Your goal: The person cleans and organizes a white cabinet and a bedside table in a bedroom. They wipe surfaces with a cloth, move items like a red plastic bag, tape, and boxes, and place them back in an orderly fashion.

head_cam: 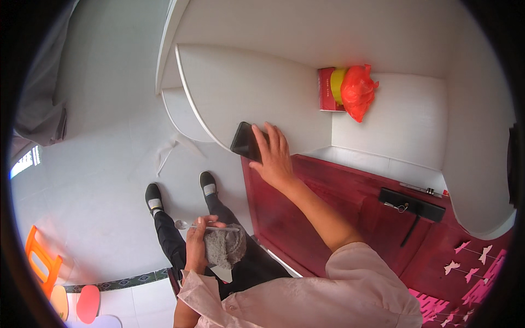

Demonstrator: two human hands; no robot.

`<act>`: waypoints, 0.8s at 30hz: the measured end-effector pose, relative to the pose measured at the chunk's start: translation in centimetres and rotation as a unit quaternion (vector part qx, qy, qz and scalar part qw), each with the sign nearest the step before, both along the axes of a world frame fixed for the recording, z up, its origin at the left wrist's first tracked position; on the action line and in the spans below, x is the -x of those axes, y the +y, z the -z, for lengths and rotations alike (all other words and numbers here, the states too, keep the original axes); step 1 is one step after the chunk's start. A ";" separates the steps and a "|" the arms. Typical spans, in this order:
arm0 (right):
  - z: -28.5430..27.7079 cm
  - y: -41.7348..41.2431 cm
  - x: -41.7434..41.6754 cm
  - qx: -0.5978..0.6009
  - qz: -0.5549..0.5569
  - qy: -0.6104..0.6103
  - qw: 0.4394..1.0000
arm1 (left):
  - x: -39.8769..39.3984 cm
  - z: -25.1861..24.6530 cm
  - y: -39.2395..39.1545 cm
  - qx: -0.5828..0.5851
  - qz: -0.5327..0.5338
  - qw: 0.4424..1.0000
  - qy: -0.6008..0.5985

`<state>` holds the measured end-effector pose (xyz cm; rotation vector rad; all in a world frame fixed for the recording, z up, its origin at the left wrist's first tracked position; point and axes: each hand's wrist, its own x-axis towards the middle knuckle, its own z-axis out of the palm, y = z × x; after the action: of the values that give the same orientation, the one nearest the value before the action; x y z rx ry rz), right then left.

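My left hand (198, 242) holds a clear plastic spoon (181, 224) and a crumpled, fuzzy grey cloth (224, 247) in front of my legs. The spoon lies across the top of the cloth, its bowl pointing left. My right hand (275, 158) reaches forward and grips a dark smartphone (245, 141) by its right side, fingers over the top face. The phone is at the curved front edge of a white shelf (254, 86); whether it touches the shelf cannot be told.
On the shelf's far side sit a red box (327, 88), a yellow item (338, 85) and a knotted red plastic bag (358, 92). A dark red door (328, 221) with a black lock plate (412, 204) and keys stands at right. Lower left is an orange plastic chair (43, 260).
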<state>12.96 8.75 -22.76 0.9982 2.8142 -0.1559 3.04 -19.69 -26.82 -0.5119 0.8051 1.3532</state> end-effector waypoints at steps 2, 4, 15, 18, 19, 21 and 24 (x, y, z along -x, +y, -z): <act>0.3 0.8 -0.2 0.016 -0.008 0.007 1.000 | -0.3 0.0 0.1 0.007 -0.001 1.000 -0.002; 0.1 1.5 -0.4 0.037 -0.016 0.016 0.999 | -0.6 0.0 0.4 0.014 0.001 1.000 -0.001; 0.4 13.5 0.1 0.027 0.042 0.124 0.991 | -2.0 -0.4 3.0 -0.006 0.000 1.000 -0.007; 1.4 18.5 0.8 0.083 0.105 0.093 0.987 | -2.5 -0.6 4.0 -0.022 0.006 1.000 0.000; 1.1 19.3 1.5 0.096 0.110 0.069 0.987 | -2.7 -0.6 4.2 -0.027 0.007 1.000 0.000; 0.6 19.9 2.4 0.096 0.103 0.050 0.989 | -2.9 -0.6 4.6 -0.038 0.014 0.999 -0.001; -0.1 19.4 2.0 0.059 0.076 0.054 0.994 | -2.8 -1.1 5.4 -0.059 0.026 0.998 -0.016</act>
<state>10.97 28.12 -22.64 1.2097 2.7823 -0.4004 5.88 -14.25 -25.73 -0.4157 0.7032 1.3335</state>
